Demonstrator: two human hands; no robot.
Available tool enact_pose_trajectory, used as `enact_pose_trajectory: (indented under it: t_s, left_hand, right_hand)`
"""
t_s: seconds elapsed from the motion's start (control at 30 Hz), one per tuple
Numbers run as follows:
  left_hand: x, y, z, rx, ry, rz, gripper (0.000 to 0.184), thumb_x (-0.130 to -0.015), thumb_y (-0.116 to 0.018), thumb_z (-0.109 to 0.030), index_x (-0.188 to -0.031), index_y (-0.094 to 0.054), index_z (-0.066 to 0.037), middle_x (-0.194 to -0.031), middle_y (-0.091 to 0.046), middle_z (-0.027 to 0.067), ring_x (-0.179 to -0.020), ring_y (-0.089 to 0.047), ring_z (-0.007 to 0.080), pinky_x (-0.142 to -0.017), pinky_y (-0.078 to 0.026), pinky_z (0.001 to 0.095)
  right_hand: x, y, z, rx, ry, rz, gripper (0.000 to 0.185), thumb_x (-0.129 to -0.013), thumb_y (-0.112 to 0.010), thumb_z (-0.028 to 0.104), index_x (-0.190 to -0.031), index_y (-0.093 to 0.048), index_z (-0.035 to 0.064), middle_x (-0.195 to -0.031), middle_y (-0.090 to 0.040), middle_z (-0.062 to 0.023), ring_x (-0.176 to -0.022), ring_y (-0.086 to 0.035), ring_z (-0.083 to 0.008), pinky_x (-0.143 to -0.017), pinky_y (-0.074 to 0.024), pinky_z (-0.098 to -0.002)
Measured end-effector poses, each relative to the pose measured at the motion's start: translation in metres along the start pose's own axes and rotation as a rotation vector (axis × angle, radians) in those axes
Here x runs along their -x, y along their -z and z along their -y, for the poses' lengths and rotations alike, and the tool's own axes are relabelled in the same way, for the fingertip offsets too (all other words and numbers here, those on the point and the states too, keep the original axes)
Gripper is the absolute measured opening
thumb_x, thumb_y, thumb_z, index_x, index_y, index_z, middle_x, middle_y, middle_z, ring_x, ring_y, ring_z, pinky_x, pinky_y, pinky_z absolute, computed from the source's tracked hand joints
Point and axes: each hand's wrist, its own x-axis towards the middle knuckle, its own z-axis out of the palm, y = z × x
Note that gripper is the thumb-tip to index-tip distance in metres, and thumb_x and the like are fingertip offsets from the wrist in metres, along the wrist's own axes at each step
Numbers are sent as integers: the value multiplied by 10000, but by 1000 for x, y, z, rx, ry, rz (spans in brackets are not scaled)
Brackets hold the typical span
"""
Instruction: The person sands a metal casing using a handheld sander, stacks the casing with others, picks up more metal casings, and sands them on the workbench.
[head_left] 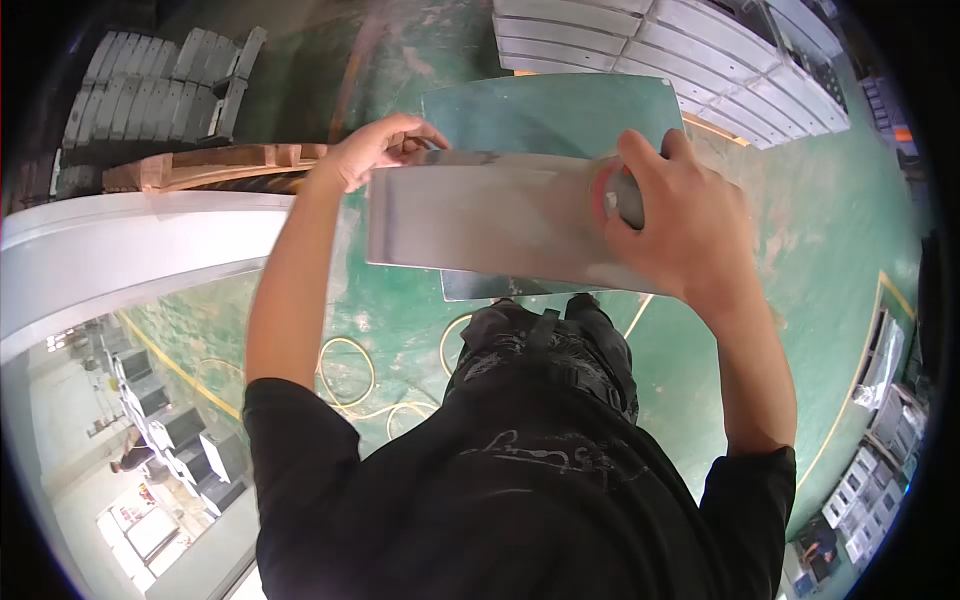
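Observation:
A long grey metal panel (480, 215) lies across the view in front of my body, above a larger flat dark-green-looking sheet (550, 110). At the panel's far left corner, my left hand (385, 150) has its fingers curled over the edge. My right hand (690, 215) is wrapped round a round grey tool with a red rim (607, 195), which rests on the right part of the panel's upper face. The panel's right end is hidden behind my right hand.
Stacked grey parts (160, 90) stand at the upper left by a wooden pallet (220, 165). More stacked panels (660, 50) are at the upper right. A yellow hose (345, 372) loops on the green floor. Distant people are at both lower sides.

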Motion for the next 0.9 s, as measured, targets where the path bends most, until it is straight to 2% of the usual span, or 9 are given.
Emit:
enact_pose_trajectory:
  t_s: [0.03,0.07,0.17,0.27,0.37,0.67,0.83,0.87,0.9]
  left_hand:
    - [2,5,20,123,-107,-8,547,-908,-492,-537,-1124,-705,-82,-947,-670,52,-856,-576,150,-901,-432,381]
    - [-9,9,49,429,-135,49,547,-924,-503,-515,-1062,-704,-25,-915,-656,55,-844,-586,146,-806,-456,279]
    - [-40,-12,103,569,-345,-147,439,-930,-516,-437,-884,-677,-31,-775,-593,16,-719,-551,126,-676,-445,279]
    - [-61,-20,123,984,-362,242,366,-927,-525,-353,-718,-585,-59,-672,-514,-17,-620,-482,94,-592,-392,274]
    - [-51,-50,107,926,-360,-168,346,-933,-503,-291,-651,-515,-91,-612,-440,-40,-564,-411,73,-546,-336,278]
    - [-82,-50,121,692,-764,-227,285,-934,-552,-256,-747,-618,-52,-726,-593,-6,-666,-534,92,-622,-434,297]
    - [-103,-37,141,-64,-957,-356,263,-939,-588,-255,-834,-689,-36,-819,-685,17,-738,-607,112,-680,-491,307]
    - [-94,-32,134,-96,-841,-344,263,-944,-593,-262,-858,-702,-38,-839,-696,20,-749,-615,119,-690,-498,308]
    - [-78,-41,126,197,-833,-306,244,-941,-603,-262,-892,-712,-49,-864,-703,25,-767,-624,131,-707,-506,319]
  right_hand:
    - [-6,-3,16,11,2,2,370,-762,-704,238,-1082,-567,115,-924,-596,-158,-729,-651,-387,-627,-522,-483]
    - [-13,-9,29,22,2,7,374,-759,-703,239,-1081,-561,109,-922,-596,-159,-727,-651,-388,-629,-523,-484]
    - [-39,-25,68,58,81,-54,309,-798,-688,279,-1022,-577,97,-892,-601,-174,-687,-665,-378,-585,-535,-468]
    - [-54,-39,115,99,121,-67,307,-829,-671,307,-1023,-585,85,-895,-608,-196,-679,-682,-376,-576,-555,-460]
    - [-48,-48,173,62,163,40,377,-796,-690,304,-1085,-563,98,-950,-609,-200,-745,-675,-411,-638,-556,-498]
    - [-112,-58,197,142,75,-41,412,-777,-701,331,-1134,-581,164,-1024,-618,-206,-837,-675,-418,-712,-556,-502]
    - [-60,-63,228,146,150,55,409,-773,-698,326,-1137,-589,176,-996,-609,-189,-827,-673,-413,-709,-564,-504]
    - [-57,-64,228,143,150,51,418,-774,-697,327,-1148,-586,177,-996,-610,-189,-829,-673,-413,-713,-565,-505]
    - [-55,-64,228,138,147,41,427,-775,-695,328,-1159,-584,178,-995,-610,-190,-831,-674,-413,-718,-566,-507]
